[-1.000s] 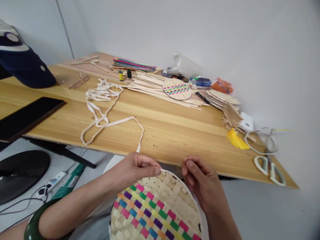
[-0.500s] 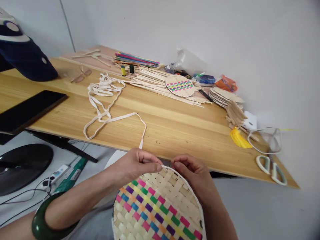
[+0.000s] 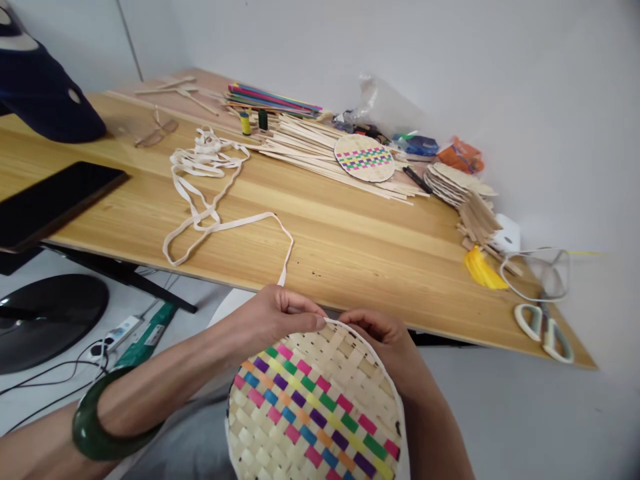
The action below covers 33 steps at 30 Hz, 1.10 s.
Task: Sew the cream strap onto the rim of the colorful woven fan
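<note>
A round woven mat [image 3: 310, 420] with pink, green, yellow, purple, blue and orange strips is tilted toward me below the table edge. White fabric tape [image 3: 245, 221] lies in loose loops on the table, and its end runs down behind my left hand [image 3: 287, 320]. That hand pinches the mat's top rim, thumb in front, where a white edging shows. Just right of it, my right hand [image 3: 377, 328] has curled fingers at the upper right rim. Its fingertips are partly hidden behind the mat, so what they pinch is unclear.
On the wooden table [image 3: 350, 247] are pale flat strips [image 3: 300, 150], a smaller woven disc [image 3: 364, 158], thread spools [image 3: 245, 123], scissors [image 3: 544, 332], a yellow tassel [image 3: 484, 268] and a black tablet-like device [image 3: 57, 200]. A navy cap [image 3: 45, 100] sits at left. Cables lie below.
My right hand has shifted slightly left, nearer my left hand, and more of its fingers sit behind the rim. The left hand keeps its pinch. The view has tilted a little.
</note>
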Motion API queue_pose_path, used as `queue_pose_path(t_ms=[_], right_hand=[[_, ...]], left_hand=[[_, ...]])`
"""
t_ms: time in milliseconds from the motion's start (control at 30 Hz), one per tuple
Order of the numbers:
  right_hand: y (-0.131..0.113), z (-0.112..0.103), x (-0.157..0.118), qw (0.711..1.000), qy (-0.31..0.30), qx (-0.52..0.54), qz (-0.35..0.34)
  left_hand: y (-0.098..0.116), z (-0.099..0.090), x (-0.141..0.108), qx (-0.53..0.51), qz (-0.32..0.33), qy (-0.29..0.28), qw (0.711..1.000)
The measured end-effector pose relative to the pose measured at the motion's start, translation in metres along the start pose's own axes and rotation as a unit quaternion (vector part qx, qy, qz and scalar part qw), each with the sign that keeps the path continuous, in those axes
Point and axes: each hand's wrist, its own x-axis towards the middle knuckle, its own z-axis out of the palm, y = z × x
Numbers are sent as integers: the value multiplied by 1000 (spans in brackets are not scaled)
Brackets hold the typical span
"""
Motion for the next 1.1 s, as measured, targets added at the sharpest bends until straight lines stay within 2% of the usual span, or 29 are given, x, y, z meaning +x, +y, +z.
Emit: queue_pose_path(t_ms=[567,833,1100], right_hand=[[1,-3,1,998,16,-51,-46],[9,-1,4,989,33,-93,-114],[9,1,2,971,45,-129,-198]], left_hand=[[-2,-1,3,2,2,-18,1000],[-2,-6,6,13,-6,-69,998],[0,-4,10,7,-11,-75,997]])
